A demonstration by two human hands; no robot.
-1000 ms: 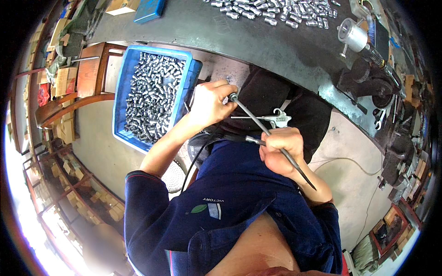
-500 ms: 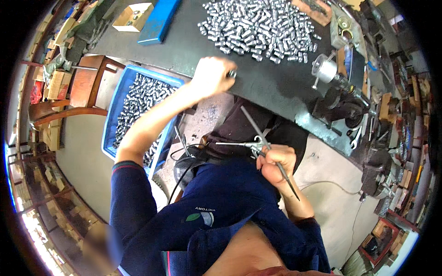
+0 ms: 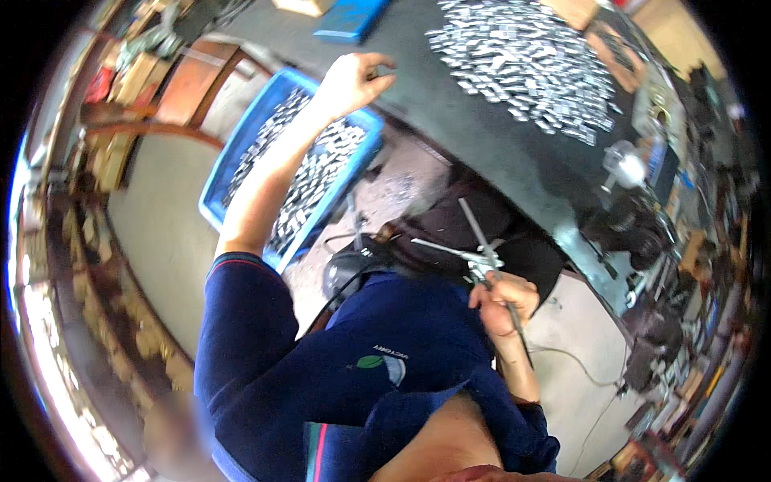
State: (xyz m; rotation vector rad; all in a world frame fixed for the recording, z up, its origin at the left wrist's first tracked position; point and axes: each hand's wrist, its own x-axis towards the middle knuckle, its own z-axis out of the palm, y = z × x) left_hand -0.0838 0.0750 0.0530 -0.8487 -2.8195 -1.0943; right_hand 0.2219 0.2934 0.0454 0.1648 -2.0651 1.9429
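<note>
My left hand [image 3: 349, 84] is raised over the far right corner of a blue crate [image 3: 210, 191], near the bench edge. Its thumb and forefinger curve with a gap between them, and I see nothing in them, though motion blurs the picture. Small shiny metal fittings [image 3: 309, 189] fill the crate. Low in front of my body, my right hand [image 3: 510, 301] is closed around a long thin grey rod [image 3: 474, 221], slim like a file. With it sits a silvery metal instrument [image 3: 442, 249] with a thin shaft; its exact kind is unclear.
A wide heap of metal fittings [image 3: 530, 68] covers part of the dark bench [image 3: 434, 104]. A blue bar-shaped box [image 3: 349, 24] lies at its far left. A vise-like device [image 3: 626, 225] with a round silver part stands right. A wooden chair [image 3: 189, 84] is beyond the crate.
The view has turned, shifting the bench rightward. My left hand has moved from the bench edge toward the crate; the small metal fitting in its fingers no longer shows. My right hand keeps its hold.
</note>
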